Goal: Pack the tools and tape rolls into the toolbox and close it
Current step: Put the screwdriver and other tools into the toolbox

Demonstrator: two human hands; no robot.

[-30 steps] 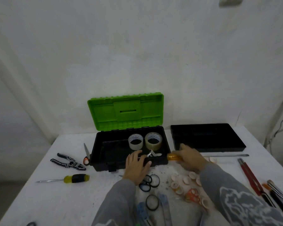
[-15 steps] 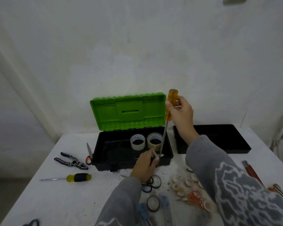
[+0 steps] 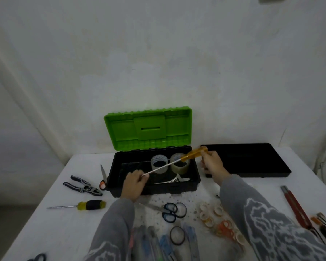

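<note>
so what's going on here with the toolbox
A person is packing the toolbox, its green lid up. The right hand grips the orange handle of a long screwdriver and the left hand pinches its tip, holding it slanted over the open box. Two tape rolls and a wrench sit inside. The table holds pliers, scissors and a second screwdriver.

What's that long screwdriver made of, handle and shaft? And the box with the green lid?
Screwdriver: the handle looks like translucent amber plastic, glossy, with light glowing through it; the shaft looks like bare steel, thin, grey and shiny. Toolbox: the lid seems moulded green plastic, ribbed, with a satin sheen; the base is likely matte black plastic.
</note>
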